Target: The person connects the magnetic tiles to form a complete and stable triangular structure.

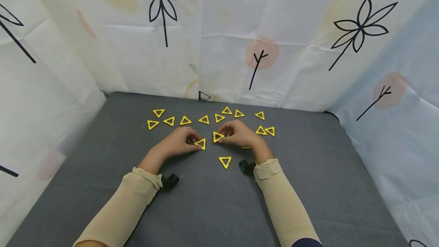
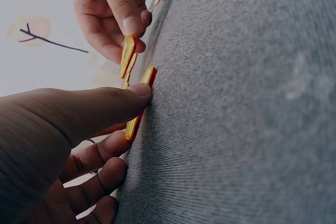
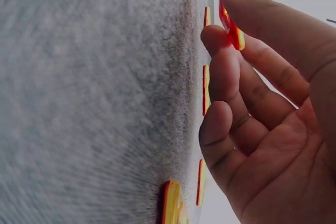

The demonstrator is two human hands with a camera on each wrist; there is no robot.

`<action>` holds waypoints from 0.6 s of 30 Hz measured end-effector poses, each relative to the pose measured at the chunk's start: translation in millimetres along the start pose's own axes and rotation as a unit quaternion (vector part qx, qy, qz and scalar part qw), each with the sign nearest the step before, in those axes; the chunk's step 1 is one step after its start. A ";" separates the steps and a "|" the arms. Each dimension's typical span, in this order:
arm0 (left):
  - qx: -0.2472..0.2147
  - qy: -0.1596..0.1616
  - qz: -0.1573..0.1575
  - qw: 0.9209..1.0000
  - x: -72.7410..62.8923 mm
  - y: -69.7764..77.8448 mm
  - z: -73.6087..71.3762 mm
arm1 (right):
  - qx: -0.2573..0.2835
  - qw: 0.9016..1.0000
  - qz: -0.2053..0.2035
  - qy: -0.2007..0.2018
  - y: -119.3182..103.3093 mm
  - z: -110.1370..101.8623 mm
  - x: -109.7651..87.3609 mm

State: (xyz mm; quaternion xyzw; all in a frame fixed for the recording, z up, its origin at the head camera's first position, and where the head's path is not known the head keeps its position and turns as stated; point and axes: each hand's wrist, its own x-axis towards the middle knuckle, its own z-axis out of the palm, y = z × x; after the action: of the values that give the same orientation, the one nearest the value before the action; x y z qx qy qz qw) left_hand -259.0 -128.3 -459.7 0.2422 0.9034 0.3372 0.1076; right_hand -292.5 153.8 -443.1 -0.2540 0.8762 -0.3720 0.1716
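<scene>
My left hand [image 1: 178, 140] pinches a hollow yellow triangle [image 1: 205, 144] between thumb and fingers, low over the grey cloth. Just to its right, my right hand [image 1: 239, 134] holds another yellow triangle [image 1: 214, 137] by one corner; the two pieces are apart. In the left wrist view, the left thumb presses on the piece [image 2: 149, 76], which has a red underside and stands close to the cloth. The right wrist view catches the right hand's piece [image 3: 238, 40], raised off the cloth, between thumb and fingertips. One loose triangle [image 1: 225, 158] lies nearer me, between the wrists.
Several yellow triangles, such as one at the left [image 1: 153, 121], lie scattered in a loose band behind the hands. Two at the right [image 1: 269, 128] touch or nearly touch. Another [image 1: 245, 147] is mostly hidden under the right wrist. Printed curtains [image 1: 223, 18] surround the grey table [image 1: 205, 209].
</scene>
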 end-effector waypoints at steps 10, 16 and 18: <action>0.005 -0.004 -0.003 1.000 0.1 0.9 3.7 | -0.012 1.000 -0.016 0.007 -4.2 2.1 -2.5; 0.008 -0.002 0.010 1.000 3.2 3.0 9.3 | -0.021 1.000 -0.019 0.003 -6.8 4.3 -5.5; 0.012 0.000 0.013 1.000 3.9 4.4 10.6 | -0.024 1.000 -0.021 0.000 -6.8 5.1 -7.0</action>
State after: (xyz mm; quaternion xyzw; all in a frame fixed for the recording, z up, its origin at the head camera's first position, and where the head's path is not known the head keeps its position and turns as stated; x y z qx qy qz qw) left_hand -257.0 -117.5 -464.8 0.2553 0.9042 0.3276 0.0997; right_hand -282.1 150.9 -440.6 -0.2759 0.8794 -0.3547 0.1576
